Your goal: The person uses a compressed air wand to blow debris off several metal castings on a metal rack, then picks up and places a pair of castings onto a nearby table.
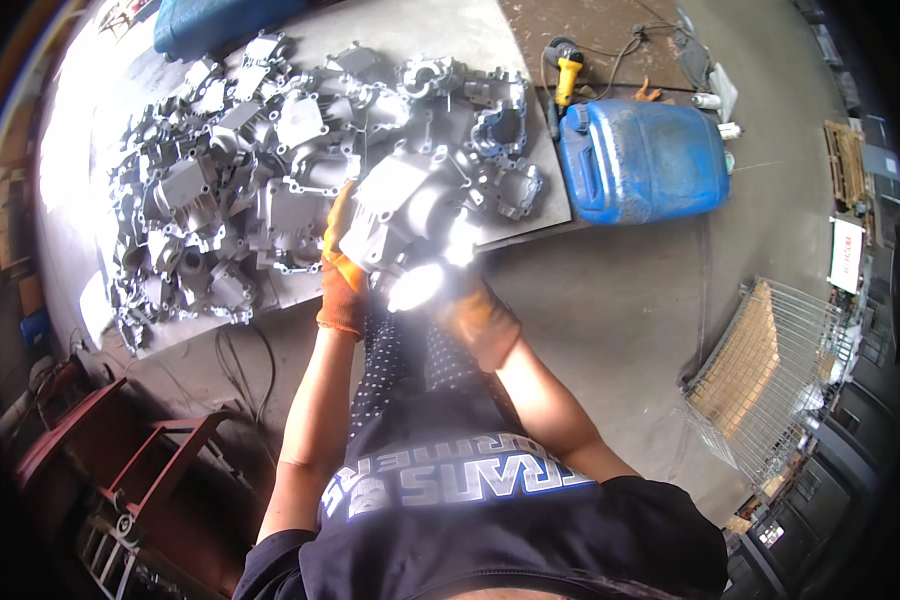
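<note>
Orange-gloved, our left hand (342, 268) is clamping its fingers on a grey metal casting (395, 195) near the counter (460, 30) edge; glare is veiling our right hand (485, 322), fingers' state undeterminable. We are noting a blue jerrycan (660, 165), contents hidden; wire cage (802, 335) showing tan sheeting (748, 365) inside.

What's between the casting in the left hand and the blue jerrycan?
In the head view, other grey castings lie between the held casting and the blue jerrycan, then a bare strip of table.
</note>
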The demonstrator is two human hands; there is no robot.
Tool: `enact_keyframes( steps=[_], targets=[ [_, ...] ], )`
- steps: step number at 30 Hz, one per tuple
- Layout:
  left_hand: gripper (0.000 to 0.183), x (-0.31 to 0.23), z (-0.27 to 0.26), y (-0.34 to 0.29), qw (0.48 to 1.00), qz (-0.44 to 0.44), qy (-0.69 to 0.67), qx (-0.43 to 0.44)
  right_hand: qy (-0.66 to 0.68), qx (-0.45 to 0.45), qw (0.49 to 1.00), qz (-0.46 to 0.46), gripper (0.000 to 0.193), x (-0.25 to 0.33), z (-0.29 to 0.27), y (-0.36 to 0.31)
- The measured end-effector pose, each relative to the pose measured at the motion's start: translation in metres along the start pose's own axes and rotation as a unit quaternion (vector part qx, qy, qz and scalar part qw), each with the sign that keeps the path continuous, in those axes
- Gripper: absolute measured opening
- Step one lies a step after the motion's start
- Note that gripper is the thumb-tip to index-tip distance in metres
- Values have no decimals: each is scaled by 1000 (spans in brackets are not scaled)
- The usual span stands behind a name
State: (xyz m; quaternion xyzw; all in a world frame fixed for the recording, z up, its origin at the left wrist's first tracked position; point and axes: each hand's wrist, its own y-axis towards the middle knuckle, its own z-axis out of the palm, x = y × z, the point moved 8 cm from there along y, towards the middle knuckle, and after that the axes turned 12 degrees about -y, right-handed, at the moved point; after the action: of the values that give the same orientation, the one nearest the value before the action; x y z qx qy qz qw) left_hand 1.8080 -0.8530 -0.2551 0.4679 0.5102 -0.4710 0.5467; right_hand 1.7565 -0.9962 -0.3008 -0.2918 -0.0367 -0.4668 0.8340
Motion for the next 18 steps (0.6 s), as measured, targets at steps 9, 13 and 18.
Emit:
enact_keyframes(
  steps=[9, 13, 18],
  targets=[
    [32, -23, 48, 50, 995, 10, -76, 69, -36, 6, 999, -22, 67, 73, -10, -18],
    [37, -22, 73, 58, 992, 88, 41, 83, -87, -50, 995, -13, 60, 116, -16, -20],
    [51, 40, 119, 76, 960, -118, -251, 39, -143, -67, 987, 6, 40, 181, -7, 6]
  ],
)
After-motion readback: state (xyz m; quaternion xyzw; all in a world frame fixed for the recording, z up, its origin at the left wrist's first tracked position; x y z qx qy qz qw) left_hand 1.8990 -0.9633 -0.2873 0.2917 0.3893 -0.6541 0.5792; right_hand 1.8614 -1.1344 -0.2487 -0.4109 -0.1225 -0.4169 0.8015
